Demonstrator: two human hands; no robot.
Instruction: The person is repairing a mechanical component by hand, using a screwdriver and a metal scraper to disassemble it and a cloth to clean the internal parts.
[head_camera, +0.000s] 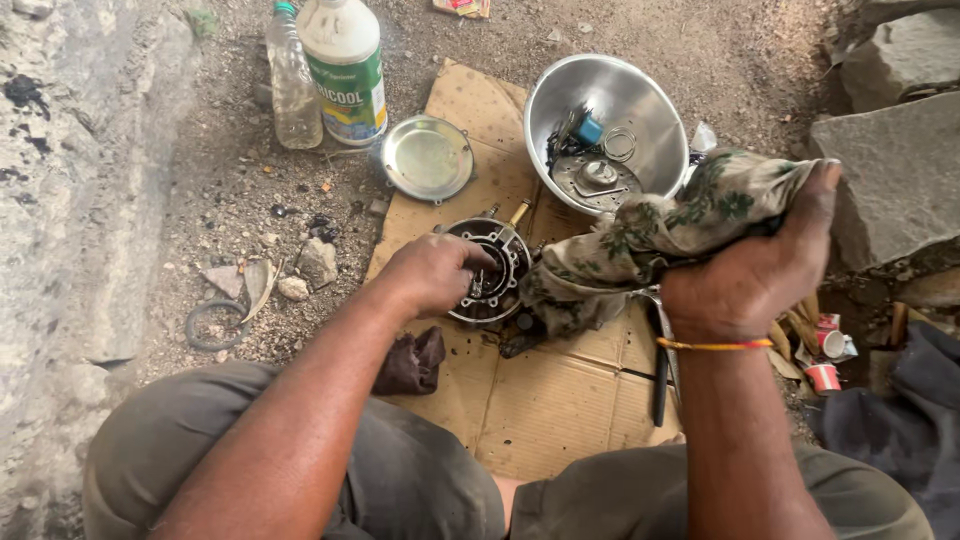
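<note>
My left hand (432, 272) rests on a round dark metal housing (505, 255) with bolt holes, fingers reaching into its middle. The housing lies on a sheet of brown cardboard (545, 400). My right hand (752, 270) grips a leaf-patterned green cloth (650, 230), which drapes down to the right edge of the housing. A thin orange thread circles my right wrist.
A steel bowl (640, 95) behind holds small parts, rings and a blue piece. A round metal lid (428, 157) lies left of it. A white bottle (345, 65) and a clear bottle (292, 85) stand at the back. A dark rag (412, 362), rubber ring (215, 325), pliers (661, 385), stones (895, 175).
</note>
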